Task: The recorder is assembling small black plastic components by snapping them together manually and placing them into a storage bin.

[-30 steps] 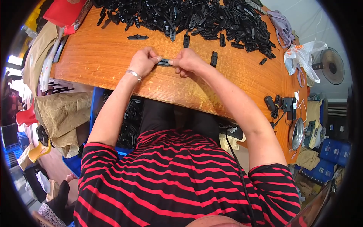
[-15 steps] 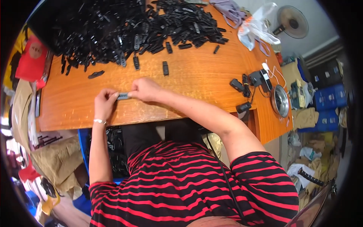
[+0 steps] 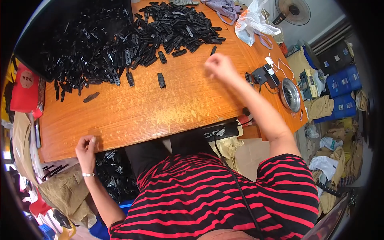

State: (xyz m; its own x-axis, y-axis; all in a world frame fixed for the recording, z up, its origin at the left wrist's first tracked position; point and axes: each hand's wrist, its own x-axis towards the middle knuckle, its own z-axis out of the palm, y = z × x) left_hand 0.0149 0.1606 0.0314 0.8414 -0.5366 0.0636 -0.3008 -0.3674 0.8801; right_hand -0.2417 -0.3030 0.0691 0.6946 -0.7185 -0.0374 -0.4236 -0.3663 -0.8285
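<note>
My left hand hangs at the front left edge of the table, beside black parts below the tabletop. Its thumb stands apart from loosely bent fingers, and nothing shows in it. My right hand is raised over the right part of the table with curled fingers; no held thing shows. Just beyond it lies a small dark part. A single black clip-like part rests mid-table, another curved black part to its left. Farther back spreads a heap of small black plastic parts.
A large black container leans at the far left, its parts spilling out. On the right are black power adapters, a metal bowl and a white plastic bag. Below the left edge is a bin of black parts.
My hands have parted. The left moved down to the table's front edge, the right out to the far right. The small grey piece they held is out of sight. The view has shifted.
</note>
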